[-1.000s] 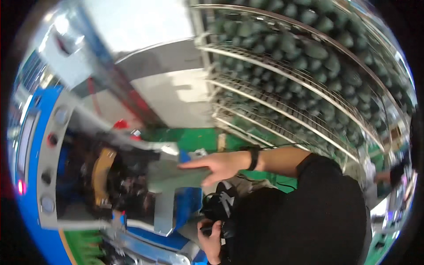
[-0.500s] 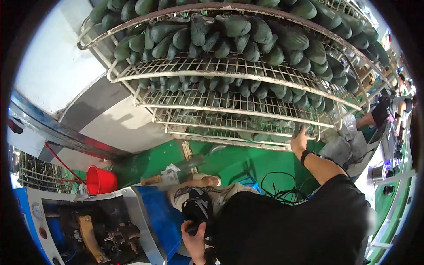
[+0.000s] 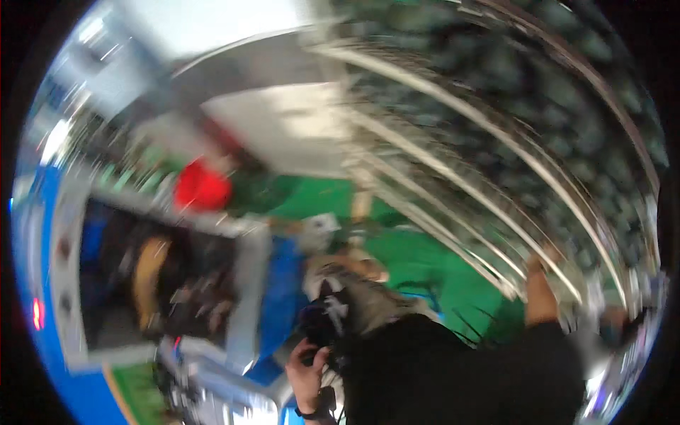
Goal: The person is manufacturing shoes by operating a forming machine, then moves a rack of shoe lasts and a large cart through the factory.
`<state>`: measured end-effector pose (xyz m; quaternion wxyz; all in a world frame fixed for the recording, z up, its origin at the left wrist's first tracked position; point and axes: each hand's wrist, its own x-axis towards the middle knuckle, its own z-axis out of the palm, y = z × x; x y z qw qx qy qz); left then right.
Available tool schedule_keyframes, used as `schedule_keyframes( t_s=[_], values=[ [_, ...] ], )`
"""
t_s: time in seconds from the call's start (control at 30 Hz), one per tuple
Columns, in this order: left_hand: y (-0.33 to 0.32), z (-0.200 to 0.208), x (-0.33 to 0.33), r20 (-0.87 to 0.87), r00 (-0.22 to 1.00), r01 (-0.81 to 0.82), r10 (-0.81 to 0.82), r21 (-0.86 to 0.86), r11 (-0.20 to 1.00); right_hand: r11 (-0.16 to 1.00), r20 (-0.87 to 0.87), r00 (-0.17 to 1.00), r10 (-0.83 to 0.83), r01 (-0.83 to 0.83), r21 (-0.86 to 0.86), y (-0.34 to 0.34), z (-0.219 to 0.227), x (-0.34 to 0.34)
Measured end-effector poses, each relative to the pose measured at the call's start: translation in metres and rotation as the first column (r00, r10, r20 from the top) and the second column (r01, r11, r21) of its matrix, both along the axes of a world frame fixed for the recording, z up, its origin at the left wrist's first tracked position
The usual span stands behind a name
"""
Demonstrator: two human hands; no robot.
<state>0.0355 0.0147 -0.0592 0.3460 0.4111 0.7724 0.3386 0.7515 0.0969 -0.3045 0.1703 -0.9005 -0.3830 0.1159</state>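
Note:
A black shoe with white marks (image 3: pixel 331 301) sits in my left hand (image 3: pixel 304 372), whose fingers and thumb close around its near end, in front of my light trousers. My right arm stretches out to the right, and my right hand (image 3: pixel 544 258) is at the pale wire rack (image 3: pixel 460 164). Motion blur smears its fingers, so what it grips, if anything, is hidden. Rows of dark green shoe lasts (image 3: pixel 467 127) fill the rack's tiers.
To the left stands a blue and grey machine (image 3: pixel 251 290) with an open dark cavity and a yellow curved part (image 3: pixel 150 283). Behind it is a red bucket (image 3: pixel 203 186). Dark cables lie on the green floor (image 3: pixel 404 258) below the rack.
The view has swung to the left, so the rack now appears tilted at the right and more of the machine shows. My left hand still holds the shoe; my right hand remains at the rack.

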Motion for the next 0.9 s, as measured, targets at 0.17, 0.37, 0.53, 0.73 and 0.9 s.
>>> schedule_keyframes(
  t_s=[0.17,0.37,0.53,0.73,0.9],
  values=[
    [-0.139,0.047,-0.098,0.379,0.875,-0.356,0.3,0.086,0.93,0.961,-0.466,0.872,0.149,-0.24,-0.141,0.025,-0.02,-0.053],
    [-0.28,0.135,-0.167,-0.071,0.677,-0.678,0.733,0.327,0.658,0.775,-0.634,0.719,0.286,-0.562,-0.288,0.182,-0.011,-0.203],
    [-0.396,0.099,-0.219,-0.416,0.391,-0.843,0.821,0.195,0.501,0.381,-0.536,0.347,0.77,-0.923,-0.049,0.169,0.126,-0.437],
    [-0.454,0.055,-0.258,-0.672,0.42,-0.886,0.609,-0.158,0.436,0.673,-0.975,0.176,0.137,-0.738,-0.039,0.169,0.123,-0.53],
    [-0.489,0.067,-0.157,-0.631,0.334,-0.939,0.7,-0.156,0.308,0.065,-0.58,0.011,0.814,-0.995,0.072,0.103,0.107,-0.599]
  ],
)
